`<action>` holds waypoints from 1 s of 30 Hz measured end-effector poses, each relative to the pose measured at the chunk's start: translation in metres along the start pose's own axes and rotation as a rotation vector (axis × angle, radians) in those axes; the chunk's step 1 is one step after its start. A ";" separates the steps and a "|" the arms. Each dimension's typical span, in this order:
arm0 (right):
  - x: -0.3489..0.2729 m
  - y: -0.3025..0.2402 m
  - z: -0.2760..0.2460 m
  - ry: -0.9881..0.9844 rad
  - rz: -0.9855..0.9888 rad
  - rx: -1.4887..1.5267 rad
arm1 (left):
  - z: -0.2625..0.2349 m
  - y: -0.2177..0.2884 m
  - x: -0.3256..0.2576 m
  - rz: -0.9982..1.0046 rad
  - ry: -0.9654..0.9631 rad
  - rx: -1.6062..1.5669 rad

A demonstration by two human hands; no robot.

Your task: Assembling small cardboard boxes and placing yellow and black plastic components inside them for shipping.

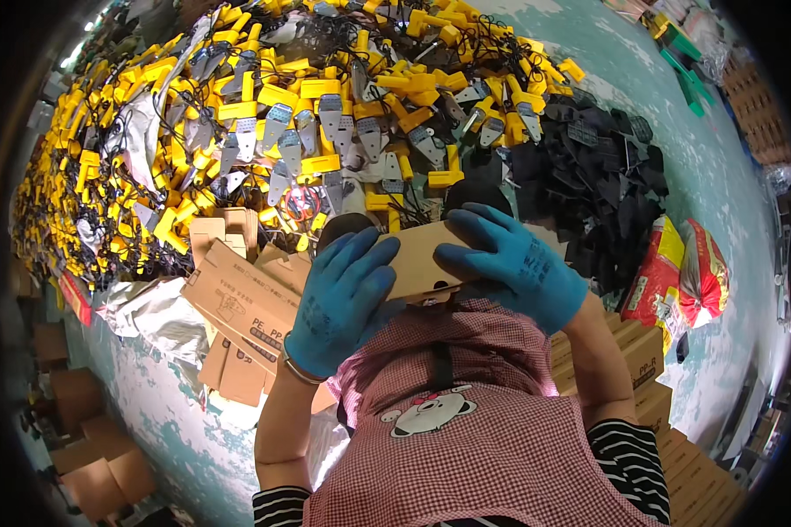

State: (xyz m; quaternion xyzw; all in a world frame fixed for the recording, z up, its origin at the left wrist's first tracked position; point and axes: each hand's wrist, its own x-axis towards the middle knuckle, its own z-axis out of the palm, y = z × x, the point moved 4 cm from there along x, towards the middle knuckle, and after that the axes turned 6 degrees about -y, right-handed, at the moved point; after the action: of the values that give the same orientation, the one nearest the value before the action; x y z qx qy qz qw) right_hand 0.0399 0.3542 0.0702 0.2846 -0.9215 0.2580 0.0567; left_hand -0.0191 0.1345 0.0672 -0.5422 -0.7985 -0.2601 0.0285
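Note:
A small brown cardboard box rests over my lap, with a dark thumb hole on its near side. My left hand, in a blue rubber-coated glove, presses on the box's left end with its fingers together. My right hand, gloved alike, grips the right end from above, thumb across the top. Whatever is inside the box is hidden. Flattened printed cartons lie beside my left hand. Beyond the box spreads a big heap of yellow-handled tools with grey metal plates and black cords.
A pile of black plastic pieces lies to the right of the heap. Red and yellow bags stand beyond it. Stacked brown boxes sit by my right side. Open cartons stand at the lower left, and a white plastic sheet lies nearby.

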 end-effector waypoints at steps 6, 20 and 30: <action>0.005 0.007 -0.003 0.041 0.084 -0.022 | 0.001 -0.010 0.005 -0.026 0.101 -0.100; -0.015 -0.008 0.032 0.250 0.129 -0.325 | 0.025 0.009 -0.024 -0.049 0.210 0.291; -0.061 -0.041 0.105 0.660 0.437 0.528 | -0.005 0.023 0.022 0.047 0.027 0.195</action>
State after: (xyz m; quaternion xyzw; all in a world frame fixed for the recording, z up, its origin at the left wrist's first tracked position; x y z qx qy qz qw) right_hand 0.1177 0.3019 -0.0170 -0.0086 -0.7954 0.5659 0.2167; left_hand -0.0089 0.1569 0.0874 -0.5519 -0.8066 -0.1878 0.0980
